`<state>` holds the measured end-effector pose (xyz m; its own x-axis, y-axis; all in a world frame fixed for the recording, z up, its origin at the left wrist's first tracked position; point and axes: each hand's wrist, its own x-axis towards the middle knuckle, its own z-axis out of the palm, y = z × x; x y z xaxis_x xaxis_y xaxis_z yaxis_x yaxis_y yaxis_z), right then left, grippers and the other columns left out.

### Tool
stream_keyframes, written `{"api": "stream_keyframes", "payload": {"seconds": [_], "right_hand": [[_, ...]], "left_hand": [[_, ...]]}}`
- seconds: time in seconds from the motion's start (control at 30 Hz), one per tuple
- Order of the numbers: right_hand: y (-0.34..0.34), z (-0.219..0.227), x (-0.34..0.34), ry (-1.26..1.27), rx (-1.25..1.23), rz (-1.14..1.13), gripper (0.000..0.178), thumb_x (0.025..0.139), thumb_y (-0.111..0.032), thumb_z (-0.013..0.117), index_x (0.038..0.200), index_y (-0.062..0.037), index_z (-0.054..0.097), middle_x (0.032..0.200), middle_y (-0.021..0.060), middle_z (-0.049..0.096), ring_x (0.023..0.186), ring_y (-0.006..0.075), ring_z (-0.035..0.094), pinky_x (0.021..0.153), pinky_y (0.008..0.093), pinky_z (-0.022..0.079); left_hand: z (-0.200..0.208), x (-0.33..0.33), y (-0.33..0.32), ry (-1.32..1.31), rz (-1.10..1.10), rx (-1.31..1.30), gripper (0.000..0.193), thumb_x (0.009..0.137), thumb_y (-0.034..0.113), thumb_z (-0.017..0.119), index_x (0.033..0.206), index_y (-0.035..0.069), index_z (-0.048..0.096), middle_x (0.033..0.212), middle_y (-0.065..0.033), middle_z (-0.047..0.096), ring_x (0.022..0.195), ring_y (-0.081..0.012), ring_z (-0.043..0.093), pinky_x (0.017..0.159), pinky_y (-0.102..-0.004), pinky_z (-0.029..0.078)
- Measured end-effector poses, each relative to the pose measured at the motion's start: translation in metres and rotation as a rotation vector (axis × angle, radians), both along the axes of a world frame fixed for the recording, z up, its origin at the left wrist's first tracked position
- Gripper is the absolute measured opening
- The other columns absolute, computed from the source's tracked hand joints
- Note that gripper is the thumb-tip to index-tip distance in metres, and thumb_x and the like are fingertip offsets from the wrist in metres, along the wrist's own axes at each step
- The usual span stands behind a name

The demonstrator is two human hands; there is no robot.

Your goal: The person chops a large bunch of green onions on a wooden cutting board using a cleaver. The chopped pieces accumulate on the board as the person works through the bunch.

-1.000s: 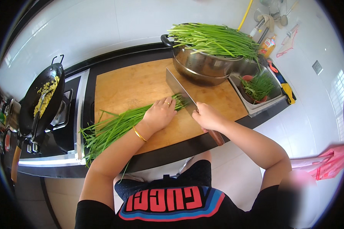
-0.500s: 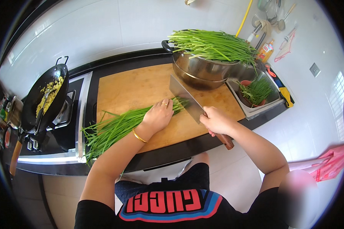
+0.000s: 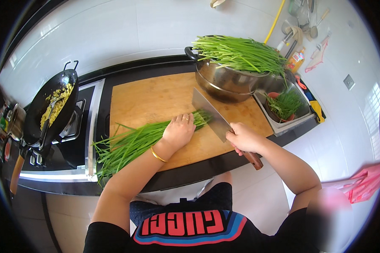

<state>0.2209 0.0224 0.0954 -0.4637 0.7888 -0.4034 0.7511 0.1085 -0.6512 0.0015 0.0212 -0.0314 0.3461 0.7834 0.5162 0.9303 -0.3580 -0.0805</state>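
A long bunch of garlic chives [image 3: 135, 141] lies across the wooden cutting board [image 3: 145, 99], its leafy ends trailing over the board's left edge. My left hand [image 3: 179, 130], with a ring and a gold bracelet, presses down over the bunch near its right end, fingers closed round it. In my right hand [image 3: 244, 137] is a cleaver [image 3: 211, 116], gripped where the wooden handle meets the blade. The broad blade stands at the right end of the bunch, a short way from my left fingers. It hides part of the board behind it and perhaps some cut chives.
A large steel pot [image 3: 223, 80] at the board's far right bears a heap of chives [image 3: 240, 52]. Beside it, a sink [image 3: 278, 126] holds a bowl of green stalks [image 3: 285, 103]. At left, a wok [image 3: 36, 114] with yellow scrambled egg [image 3: 57, 105] sits on the stove.
The whole view has shifted slightly, so things appear a little farther right and lower. Both hands keep their holds on the chives and cleaver; little else differs.
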Motion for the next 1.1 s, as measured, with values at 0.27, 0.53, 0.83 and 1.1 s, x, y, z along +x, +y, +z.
{"api": "stream_keyframes", "payload": {"seconds": [0.27, 0.53, 0.83, 1.1], "right_hand": [[0.003, 0.013, 0.007, -0.013, 0.027, -0.028, 0.020, 0.091, -0.012, 0.041, 0.076, 0.0007, 0.039, 0.058, 0.0069, 0.049, 0.043, 0.0149, 0.051, 0.040, 0.0302, 0.044], [-0.003, 0.013, 0.004, -0.071, 0.019, -0.029, 0.021, 0.091, -0.015, 0.043, 0.078, 0.0011, 0.041, 0.057, 0.0073, 0.050, 0.042, 0.0156, 0.052, 0.040, 0.0307, 0.043], [-0.003, 0.013, -0.005, -0.118, 0.026, 0.015, 0.022, 0.092, -0.015, 0.043, 0.077, 0.0014, 0.041, 0.052, 0.0084, 0.052, 0.040, 0.0173, 0.053, 0.041, 0.0319, 0.043], [0.004, -0.001, -0.011, -0.129, -0.042, 0.022, 0.020, 0.090, -0.015, 0.042, 0.083, 0.0040, 0.042, 0.058, 0.0105, 0.052, 0.042, 0.0176, 0.053, 0.040, 0.0334, 0.045]], "left_hand": [[-0.003, -0.001, -0.001, 0.015, 0.002, 0.024, 0.041, 0.083, 0.022, 0.057, 0.113, -0.006, 0.053, 0.098, -0.0162, 0.059, 0.091, -0.0270, 0.059, 0.076, -0.0348, 0.051], [-0.001, 0.000, -0.001, 0.026, -0.004, -0.027, 0.039, 0.083, 0.021, 0.056, 0.109, -0.007, 0.054, 0.095, -0.0139, 0.057, 0.090, -0.0257, 0.057, 0.077, -0.0343, 0.049], [-0.001, -0.001, 0.002, 0.033, -0.016, -0.038, 0.039, 0.083, 0.021, 0.056, 0.110, -0.008, 0.054, 0.095, -0.0145, 0.057, 0.091, -0.0255, 0.056, 0.077, -0.0343, 0.048], [-0.002, 0.000, 0.002, 0.028, -0.031, -0.028, 0.039, 0.082, 0.020, 0.057, 0.107, -0.009, 0.054, 0.094, -0.0148, 0.057, 0.089, -0.0256, 0.056, 0.077, -0.0343, 0.048]]}}
